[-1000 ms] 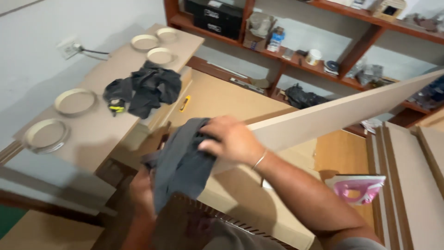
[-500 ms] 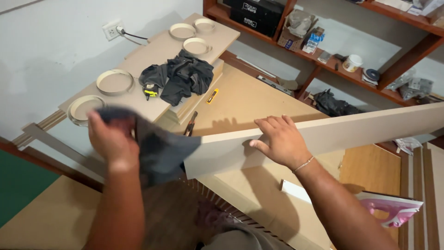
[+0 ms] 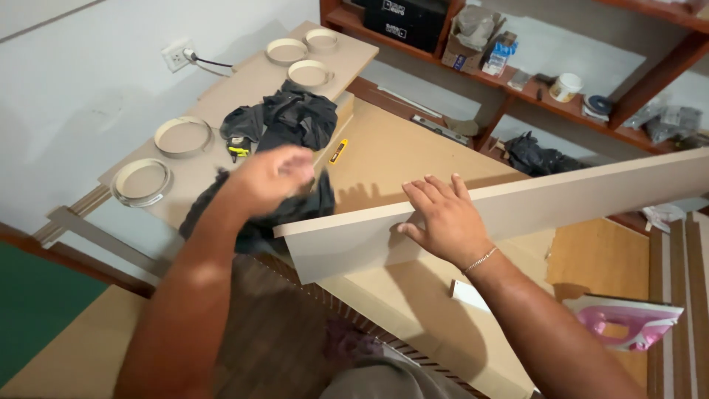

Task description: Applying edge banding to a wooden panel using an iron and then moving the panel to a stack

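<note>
Altogether two hands [image 3: 273, 174] [image 3: 443, 218], one board [image 3: 517, 210], one rag [image 3: 251, 214].

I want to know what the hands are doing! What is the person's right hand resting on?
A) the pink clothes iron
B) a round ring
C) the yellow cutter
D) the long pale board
D: the right hand lies flat with spread fingers on the long pale board, while the left hand holds a dark cloth; the pink clothes iron sits apart, untouched.
</note>
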